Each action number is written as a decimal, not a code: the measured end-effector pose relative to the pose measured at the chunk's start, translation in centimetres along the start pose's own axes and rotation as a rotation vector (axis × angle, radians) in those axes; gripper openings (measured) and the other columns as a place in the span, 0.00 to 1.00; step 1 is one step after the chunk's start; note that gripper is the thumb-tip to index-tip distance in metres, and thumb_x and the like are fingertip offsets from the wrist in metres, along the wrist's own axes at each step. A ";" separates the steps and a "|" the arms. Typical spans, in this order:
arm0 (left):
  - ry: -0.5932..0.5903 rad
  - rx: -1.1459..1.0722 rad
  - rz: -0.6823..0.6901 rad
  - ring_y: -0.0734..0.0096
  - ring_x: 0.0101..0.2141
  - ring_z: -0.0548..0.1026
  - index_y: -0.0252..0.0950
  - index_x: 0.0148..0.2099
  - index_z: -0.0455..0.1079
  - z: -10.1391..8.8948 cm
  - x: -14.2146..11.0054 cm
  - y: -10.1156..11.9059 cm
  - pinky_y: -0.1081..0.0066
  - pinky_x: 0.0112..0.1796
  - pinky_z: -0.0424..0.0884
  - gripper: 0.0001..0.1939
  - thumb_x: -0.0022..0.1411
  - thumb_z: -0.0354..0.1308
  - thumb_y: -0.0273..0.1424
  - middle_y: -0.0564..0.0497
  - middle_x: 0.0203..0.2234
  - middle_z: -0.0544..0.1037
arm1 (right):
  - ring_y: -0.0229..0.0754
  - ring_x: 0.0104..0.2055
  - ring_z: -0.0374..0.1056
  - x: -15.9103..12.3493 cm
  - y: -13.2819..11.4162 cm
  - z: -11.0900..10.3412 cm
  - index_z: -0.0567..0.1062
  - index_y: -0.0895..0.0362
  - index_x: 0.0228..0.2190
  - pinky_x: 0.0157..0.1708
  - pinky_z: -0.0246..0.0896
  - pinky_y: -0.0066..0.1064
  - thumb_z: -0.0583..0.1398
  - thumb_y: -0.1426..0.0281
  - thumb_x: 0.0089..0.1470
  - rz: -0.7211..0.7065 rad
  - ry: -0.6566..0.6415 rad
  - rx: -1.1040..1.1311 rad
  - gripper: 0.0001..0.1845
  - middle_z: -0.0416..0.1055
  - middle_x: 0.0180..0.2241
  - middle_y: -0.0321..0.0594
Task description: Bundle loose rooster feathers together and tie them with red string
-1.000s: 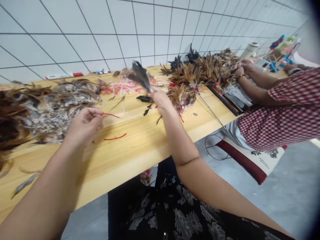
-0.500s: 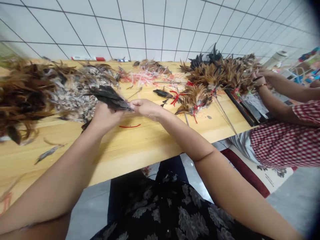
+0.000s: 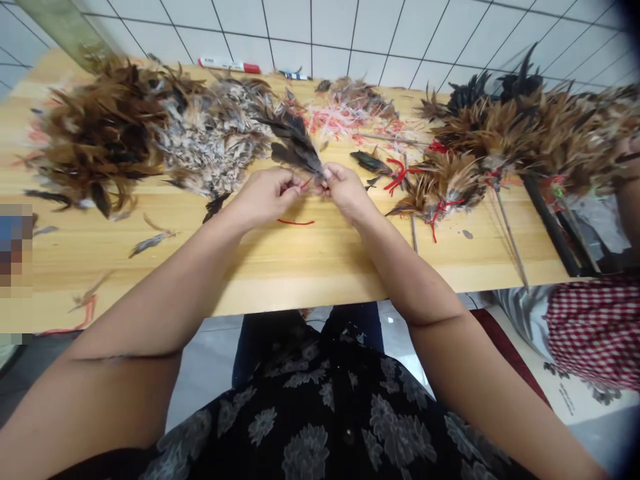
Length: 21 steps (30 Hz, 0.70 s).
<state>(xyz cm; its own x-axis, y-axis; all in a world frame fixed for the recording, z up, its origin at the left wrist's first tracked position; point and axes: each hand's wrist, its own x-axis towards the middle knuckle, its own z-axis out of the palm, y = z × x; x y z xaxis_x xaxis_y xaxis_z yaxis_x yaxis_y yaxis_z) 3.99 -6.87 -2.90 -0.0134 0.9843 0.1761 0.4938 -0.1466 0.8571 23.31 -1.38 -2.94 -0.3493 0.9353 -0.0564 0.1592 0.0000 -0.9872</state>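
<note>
Two bare forearms of mine reach up from the lower corners and converge near the middle of the frame, elbows bent. My left hand [image 3: 273,193] points right, thumb and fingertips pinched narrow on one red cord [image 3: 305,183]. My right hand [image 3: 347,192] points up and left, fingers closed on the stem end of one dark feather bunch [image 3: 297,143], which fans toward upper left above the tabletop [image 3: 310,280]. One short red strand [image 3: 296,223] lies just below my hands. I count two heaps at left, one brown feather heap [image 3: 95,127] and one grey feather heap [image 3: 210,137], touching. Along the back lies one red-capped marker [image 3: 230,66]. Right of my right hand sits one red-tied feather bundle [image 3: 450,180].
</note>
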 end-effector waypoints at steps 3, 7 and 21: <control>-0.044 0.048 0.045 0.54 0.37 0.77 0.41 0.35 0.86 0.0 -0.4 0.3 0.60 0.54 0.76 0.08 0.59 0.71 0.22 0.52 0.29 0.79 | 0.38 0.34 0.66 1.0 1.4 -0.5 0.64 0.50 0.28 0.45 0.64 0.30 0.56 0.73 0.85 -0.025 0.070 -0.172 0.27 0.64 0.29 0.31; -0.076 0.070 0.137 0.48 0.42 0.79 0.41 0.34 0.81 0.4 -0.6 0.9 0.52 0.62 0.76 0.06 0.59 0.71 0.24 0.50 0.31 0.77 | 0.43 0.42 0.68 1.8 2.2 -1.0 0.64 0.49 0.30 0.57 0.70 0.36 0.59 0.77 0.79 -0.119 0.090 -0.467 0.23 0.65 0.35 0.35; 0.013 0.201 0.310 0.46 0.52 0.82 0.40 0.43 0.88 -4.0 0.5 0.3 0.53 0.63 0.76 0.07 0.72 0.72 0.23 0.45 0.43 0.82 | 0.48 0.52 0.75 -1.3 0.4 0.3 0.63 0.50 0.30 0.61 0.68 0.38 0.62 0.80 0.67 -0.450 -0.370 -0.606 0.19 0.71 0.39 0.40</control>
<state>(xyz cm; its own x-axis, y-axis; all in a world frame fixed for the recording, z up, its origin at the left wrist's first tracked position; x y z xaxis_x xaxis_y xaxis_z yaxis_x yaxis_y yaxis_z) 0.63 -6.82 -0.63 0.1534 0.8946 0.4197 0.6368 -0.4143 0.6503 23.53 -2.73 -3.29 -0.7617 0.6242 0.1738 0.3639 0.6340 -0.6824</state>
